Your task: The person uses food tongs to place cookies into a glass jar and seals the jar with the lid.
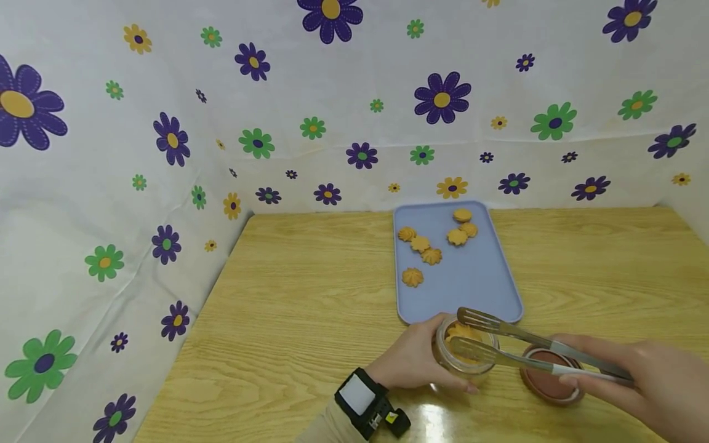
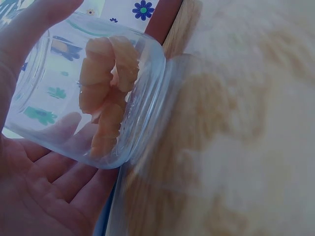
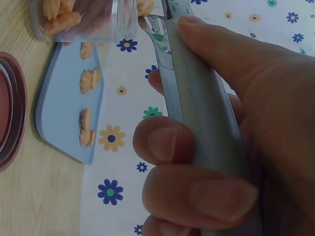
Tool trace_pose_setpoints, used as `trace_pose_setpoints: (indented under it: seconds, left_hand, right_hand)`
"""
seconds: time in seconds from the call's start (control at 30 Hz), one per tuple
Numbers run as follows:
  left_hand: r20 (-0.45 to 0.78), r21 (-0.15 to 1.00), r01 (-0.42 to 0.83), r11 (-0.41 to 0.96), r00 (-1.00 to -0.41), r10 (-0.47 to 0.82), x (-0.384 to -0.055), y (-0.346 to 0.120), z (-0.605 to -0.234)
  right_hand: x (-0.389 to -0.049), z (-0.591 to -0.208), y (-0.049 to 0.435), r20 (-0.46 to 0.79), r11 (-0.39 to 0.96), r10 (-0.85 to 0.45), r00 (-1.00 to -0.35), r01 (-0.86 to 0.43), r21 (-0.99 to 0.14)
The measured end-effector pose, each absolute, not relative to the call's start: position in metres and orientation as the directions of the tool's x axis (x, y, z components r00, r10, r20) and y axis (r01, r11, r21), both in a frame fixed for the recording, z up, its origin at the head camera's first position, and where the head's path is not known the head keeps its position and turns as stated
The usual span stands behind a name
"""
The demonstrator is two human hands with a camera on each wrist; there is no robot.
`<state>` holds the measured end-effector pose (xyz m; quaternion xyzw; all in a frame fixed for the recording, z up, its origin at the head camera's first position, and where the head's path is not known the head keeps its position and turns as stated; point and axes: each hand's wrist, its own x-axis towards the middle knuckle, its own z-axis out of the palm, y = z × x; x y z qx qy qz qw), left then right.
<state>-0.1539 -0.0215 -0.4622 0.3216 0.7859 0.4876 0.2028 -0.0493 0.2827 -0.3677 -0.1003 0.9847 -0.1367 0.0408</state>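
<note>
My left hand grips a clear glass jar near the table's front, thumb and fingers round its side. Several flower-shaped cookies lie at the jar's bottom in the left wrist view. My right hand holds metal tongs with grey handles, their tips over the jar's mouth. A cookie shows by the tong tips, just outside the rim, in the right wrist view; whether the tips pinch it I cannot tell. Beneath the tongs lies a reddish-brown round lid.
Behind the jar lies a blue tray with several cookies spread over its left and far parts. The wooden table runs back to a white flower-printed cloth, which also hangs along the left side.
</note>
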Motion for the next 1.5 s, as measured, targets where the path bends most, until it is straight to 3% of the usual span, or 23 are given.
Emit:
trace_pose_setpoints:
  seconds: [0.2, 0.5, 0.73, 1.13, 1.37, 1.5]
  left_hand:
    - [-0.006, 0.897, 0.307, 0.317, -0.71, 0.704, -0.155, -0.021, -0.462]
    - [0.003, 0.911, 0.297, 0.287, -0.699, 0.715, -0.154, -0.021, -0.462]
    - [0.0, 0.902, 0.306, 0.304, -0.704, 0.71, -0.153, -0.021, -0.461]
    - [-0.011, 0.887, 0.321, 0.332, -0.704, 0.71, -0.153, -0.021, -0.462]
    - [0.002, 0.902, 0.311, 0.299, -0.696, 0.718, -0.154, -0.021, -0.464]
    - [0.008, 0.909, 0.305, 0.283, -0.694, 0.72, -0.154, -0.022, -0.464]
  right_hand:
    - [-0.051, -0.368, 0.282, -0.166, 0.95, -0.195, -0.967, -0.144, -0.276]
    - [-0.054, -0.371, 0.284, -0.162, 0.947, -0.198, -0.967, -0.147, -0.285]
    - [-0.057, -0.369, 0.282, -0.248, 0.942, -0.189, -0.95, -0.104, -0.318]
    - [-0.06, -0.372, 0.286, -0.269, 0.921, -0.219, -0.938, -0.108, -0.374]
    - [-0.06, -0.369, 0.284, -0.098, 0.914, -0.191, -0.977, -0.14, -0.381]
    - [-0.078, -0.363, 0.282, -0.072, 0.911, -0.167, -0.983, -0.126, -0.393]
